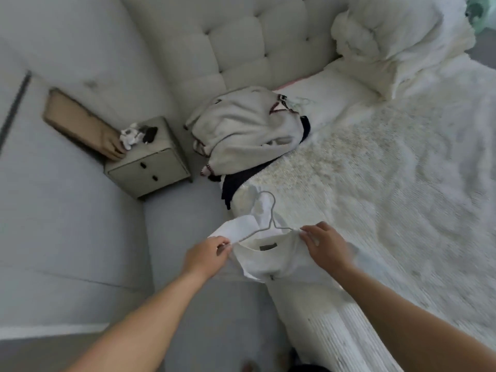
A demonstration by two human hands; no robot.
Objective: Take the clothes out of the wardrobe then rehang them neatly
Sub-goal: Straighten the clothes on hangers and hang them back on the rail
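Note:
A white shirt lies at the near left edge of the bed, with a thin wire hanger in its neck opening. My left hand pinches the shirt's left shoulder. My right hand grips its right shoulder by the collar. The hanger's hook points away from me. Further up the bed sits a heap of clothes: a pale grey garment on top, a dark navy one under it.
The bed has a white textured cover and a tufted headboard. Rumpled white bedding lies at the back right. A small nightstand with small items stands left of the bed, a brown board leaning beside it.

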